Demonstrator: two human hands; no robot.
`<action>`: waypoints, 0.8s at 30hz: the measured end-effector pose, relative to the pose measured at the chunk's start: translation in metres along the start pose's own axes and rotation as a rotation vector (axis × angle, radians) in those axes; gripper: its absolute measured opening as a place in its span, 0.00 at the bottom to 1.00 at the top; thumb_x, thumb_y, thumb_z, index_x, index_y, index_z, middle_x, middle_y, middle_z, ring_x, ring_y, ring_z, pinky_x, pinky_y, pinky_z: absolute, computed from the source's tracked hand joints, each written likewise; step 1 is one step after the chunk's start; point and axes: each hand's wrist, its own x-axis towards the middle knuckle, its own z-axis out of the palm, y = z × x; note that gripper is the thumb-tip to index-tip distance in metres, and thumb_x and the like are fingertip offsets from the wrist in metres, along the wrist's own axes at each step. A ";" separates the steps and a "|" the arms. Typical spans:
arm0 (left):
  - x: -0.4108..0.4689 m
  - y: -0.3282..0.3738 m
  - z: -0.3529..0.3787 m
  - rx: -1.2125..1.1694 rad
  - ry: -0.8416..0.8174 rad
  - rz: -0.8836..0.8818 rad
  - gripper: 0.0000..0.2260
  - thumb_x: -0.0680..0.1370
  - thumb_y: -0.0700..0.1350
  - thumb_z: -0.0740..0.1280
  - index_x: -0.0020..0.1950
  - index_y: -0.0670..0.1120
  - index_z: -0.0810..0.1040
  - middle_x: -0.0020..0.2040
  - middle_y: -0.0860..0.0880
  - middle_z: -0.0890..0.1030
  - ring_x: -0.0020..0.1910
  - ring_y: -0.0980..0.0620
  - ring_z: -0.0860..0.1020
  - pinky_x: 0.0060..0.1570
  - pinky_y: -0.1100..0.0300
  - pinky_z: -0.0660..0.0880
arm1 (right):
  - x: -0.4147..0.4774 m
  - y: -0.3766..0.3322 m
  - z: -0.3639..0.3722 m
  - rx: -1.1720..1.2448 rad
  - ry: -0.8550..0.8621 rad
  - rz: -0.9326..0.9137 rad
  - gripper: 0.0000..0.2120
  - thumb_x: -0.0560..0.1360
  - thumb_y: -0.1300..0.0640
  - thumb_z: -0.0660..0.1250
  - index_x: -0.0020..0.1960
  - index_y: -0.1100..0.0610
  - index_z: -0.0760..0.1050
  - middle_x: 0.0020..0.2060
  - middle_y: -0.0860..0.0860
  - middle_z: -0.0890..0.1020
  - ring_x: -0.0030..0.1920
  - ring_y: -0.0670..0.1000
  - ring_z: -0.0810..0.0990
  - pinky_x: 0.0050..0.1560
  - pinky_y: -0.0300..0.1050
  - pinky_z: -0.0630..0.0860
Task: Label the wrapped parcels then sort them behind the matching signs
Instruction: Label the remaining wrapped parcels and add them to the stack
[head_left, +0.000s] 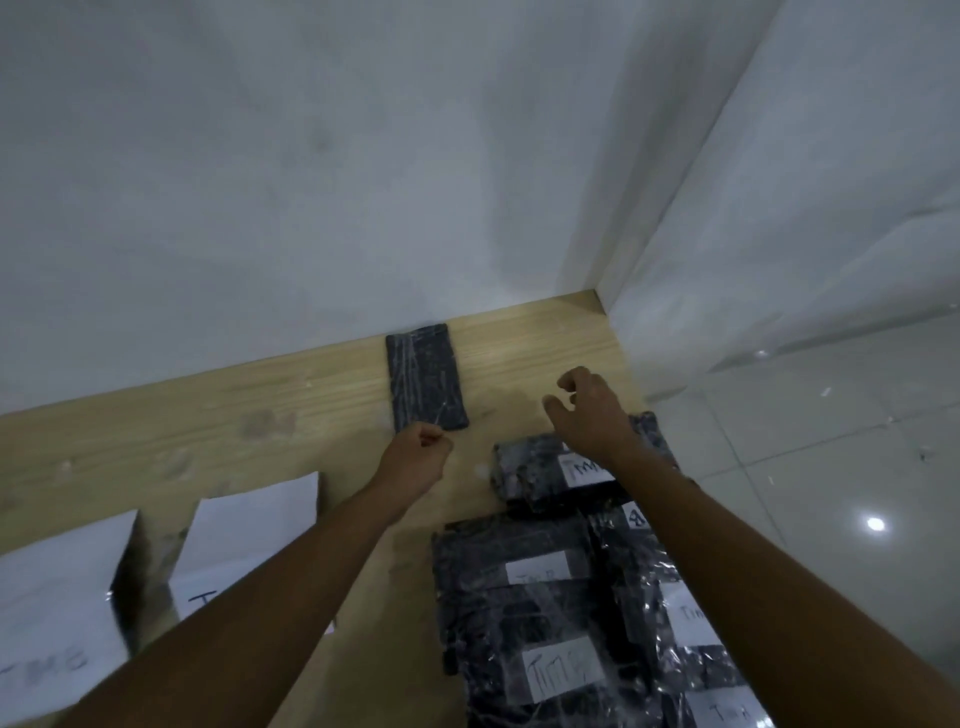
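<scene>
A dark wrapped parcel with no label in sight lies flat on the wooden table, its far end against the wall. My left hand sits just at the parcel's near edge with its fingers curled, holding nothing I can see. My right hand hovers to the parcel's right, fingers loosely curled and empty. Below my right arm lie several dark wrapped parcels with white handwritten labels; the farthest of them is partly hidden by my wrist.
Two white folded paper signs stand at the near left: one with handwriting and another beside it. A white wall runs behind the table. The table ends at the right, with glossy tiled floor beyond.
</scene>
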 end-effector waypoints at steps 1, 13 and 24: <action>0.003 0.001 -0.008 -0.009 0.027 0.001 0.09 0.79 0.47 0.65 0.56 0.45 0.74 0.47 0.46 0.79 0.51 0.44 0.79 0.57 0.46 0.78 | 0.004 -0.009 0.010 0.036 -0.046 -0.007 0.19 0.77 0.53 0.66 0.63 0.62 0.68 0.60 0.59 0.73 0.57 0.58 0.75 0.50 0.44 0.69; 0.045 -0.013 -0.038 -0.017 -0.030 -0.062 0.20 0.75 0.52 0.69 0.62 0.44 0.73 0.54 0.45 0.78 0.47 0.50 0.77 0.42 0.58 0.74 | 0.023 -0.082 0.109 0.366 -0.271 0.280 0.33 0.78 0.51 0.65 0.74 0.63 0.54 0.68 0.60 0.70 0.64 0.60 0.73 0.59 0.48 0.73; 0.011 -0.037 -0.066 -0.509 -0.013 -0.183 0.24 0.80 0.59 0.58 0.69 0.45 0.66 0.62 0.43 0.76 0.58 0.46 0.75 0.55 0.49 0.75 | -0.023 -0.131 0.116 0.438 -0.170 0.099 0.13 0.76 0.56 0.67 0.59 0.57 0.73 0.50 0.51 0.78 0.50 0.52 0.78 0.53 0.49 0.78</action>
